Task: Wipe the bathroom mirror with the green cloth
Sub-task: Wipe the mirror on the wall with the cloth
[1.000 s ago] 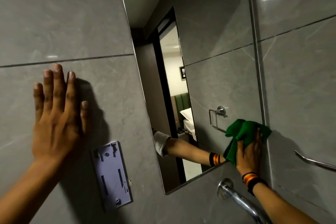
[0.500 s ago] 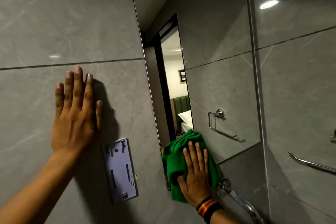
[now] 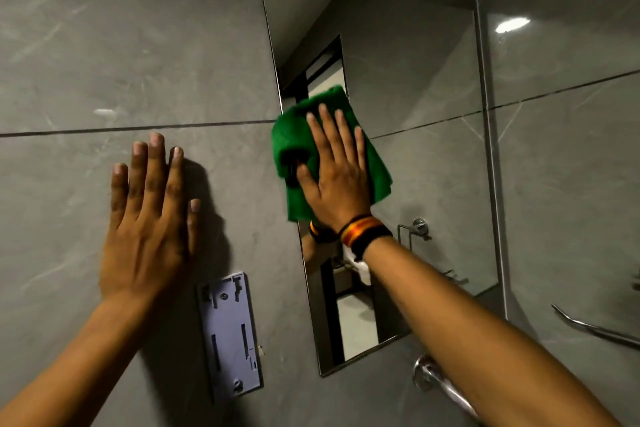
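The right hand (image 3: pixel 337 180) lies flat with fingers spread, pressing the green cloth (image 3: pixel 375 166) against the bathroom mirror (image 3: pixel 415 97) at its left edge, about mid-height. The left hand (image 3: pixel 147 218) rests open, palm on the grey wall tile (image 3: pixel 104 45), holding nothing, just above a pale plastic mounting plate (image 3: pixel 230 333).

No readable text anywhere.

No letters, numbers, brand marks or signs can be made out. The pale plastic wall plate (image 3: pixel 231 336) on the left shows only slots and screw heads, the green cloth (image 3: pixel 298 135) has no visible tag, and the striped wristband (image 3: pixel 363 232) carries colours but no writing.
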The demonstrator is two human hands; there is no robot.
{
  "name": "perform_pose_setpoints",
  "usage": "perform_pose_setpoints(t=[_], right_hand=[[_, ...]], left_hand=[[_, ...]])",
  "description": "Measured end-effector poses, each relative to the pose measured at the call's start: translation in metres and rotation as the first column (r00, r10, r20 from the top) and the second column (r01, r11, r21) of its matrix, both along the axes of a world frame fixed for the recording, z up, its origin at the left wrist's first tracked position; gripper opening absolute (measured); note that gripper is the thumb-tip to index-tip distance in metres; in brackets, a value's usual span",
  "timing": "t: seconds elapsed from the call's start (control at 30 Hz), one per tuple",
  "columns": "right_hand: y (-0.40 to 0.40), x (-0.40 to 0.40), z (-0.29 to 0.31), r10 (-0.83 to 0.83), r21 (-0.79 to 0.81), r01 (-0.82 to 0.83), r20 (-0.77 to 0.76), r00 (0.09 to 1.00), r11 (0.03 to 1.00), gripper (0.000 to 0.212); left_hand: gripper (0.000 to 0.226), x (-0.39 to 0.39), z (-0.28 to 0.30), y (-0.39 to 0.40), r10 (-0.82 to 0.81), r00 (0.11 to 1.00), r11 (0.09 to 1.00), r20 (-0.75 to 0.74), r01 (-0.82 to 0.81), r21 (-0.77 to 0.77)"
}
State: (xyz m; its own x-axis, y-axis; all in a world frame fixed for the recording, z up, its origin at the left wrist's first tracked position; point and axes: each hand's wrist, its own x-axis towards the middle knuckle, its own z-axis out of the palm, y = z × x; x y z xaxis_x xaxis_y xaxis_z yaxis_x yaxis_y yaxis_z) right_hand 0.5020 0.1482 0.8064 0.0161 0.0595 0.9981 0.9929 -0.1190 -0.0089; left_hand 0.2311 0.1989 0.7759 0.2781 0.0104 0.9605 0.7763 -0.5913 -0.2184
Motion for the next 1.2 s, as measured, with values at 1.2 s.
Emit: perform_pose_setpoints(t=[1.2], right_hand=[[-0.059, 0.218, -0.149, 0.105, 0.122, -0.020, -0.751, 0.652, 0.992, 0.072]], left_hand=[[0.077, 0.000, -0.003, 0.007, 0.013, 1.000, 1.000, -0.001, -0.013, -0.012]])
